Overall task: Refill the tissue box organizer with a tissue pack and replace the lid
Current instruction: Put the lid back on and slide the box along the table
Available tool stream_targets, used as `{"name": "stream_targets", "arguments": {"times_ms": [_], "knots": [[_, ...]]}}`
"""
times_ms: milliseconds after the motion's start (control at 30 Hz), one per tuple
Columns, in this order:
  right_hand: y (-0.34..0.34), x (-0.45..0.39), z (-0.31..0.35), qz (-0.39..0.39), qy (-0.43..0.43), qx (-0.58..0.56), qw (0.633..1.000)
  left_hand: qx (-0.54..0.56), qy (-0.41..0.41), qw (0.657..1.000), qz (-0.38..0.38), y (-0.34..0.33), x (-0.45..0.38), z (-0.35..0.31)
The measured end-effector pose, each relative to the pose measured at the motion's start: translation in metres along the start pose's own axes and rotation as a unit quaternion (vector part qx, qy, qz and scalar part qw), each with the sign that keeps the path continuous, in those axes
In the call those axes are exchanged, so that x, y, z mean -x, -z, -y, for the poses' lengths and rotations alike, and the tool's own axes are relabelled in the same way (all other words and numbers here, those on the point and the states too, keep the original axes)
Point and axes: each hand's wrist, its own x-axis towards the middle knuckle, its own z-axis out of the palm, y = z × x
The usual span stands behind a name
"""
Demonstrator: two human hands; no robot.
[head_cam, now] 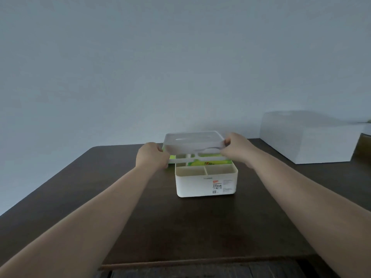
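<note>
Holding the lid [193, 141] above the organizer [205, 182], your left hand [151, 157] and right hand [237, 149] pinch its ends, fingers closed. Green tissue pack [208, 162] looks seated inside; only lowering remains.

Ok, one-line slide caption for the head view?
Both hands hold the lid above the organizer, green tissue pack inside.

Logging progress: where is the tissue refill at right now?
Done, by the look of it: the green tissue pack lies in the organizer. In hand: the left hand and right hand hold the lid by its ends, raised and tilted above the organizer. Left: lower the lid and seat it. The front compartments look empty.
</note>
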Motion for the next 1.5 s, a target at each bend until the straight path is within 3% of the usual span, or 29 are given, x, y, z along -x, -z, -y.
{"name": "stream_targets", "arguments": {"times_ms": [167,400,567,833,1200,1500], "knots": [[-0.002,0.003,-0.029,0.016,-0.049,0.007,0.999,-0.044,0.006,0.998,0.049,-0.027,0.002,-0.001],[-0.01,0.002,-0.047,0.075,-0.03,-0.02,0.996,-0.075,0.015,0.993,0.084,-0.041,-0.003,0.0],[-0.017,-0.006,-0.051,0.059,-0.043,-0.063,0.995,-0.068,0.021,0.997,0.037,-0.046,-0.011,0.001],[-0.031,-0.016,-0.053,0.032,0.014,0.073,0.997,-0.088,0.042,0.995,0.037,-0.052,-0.023,0.011],[-0.032,-0.018,-0.057,0.032,0.009,0.053,0.998,-0.109,0.006,0.992,0.062,-0.055,-0.027,0.01],[-0.037,-0.021,-0.061,-0.001,0.015,-0.007,1.0,-0.059,0.079,0.993,0.06,-0.058,-0.023,0.006]]}}
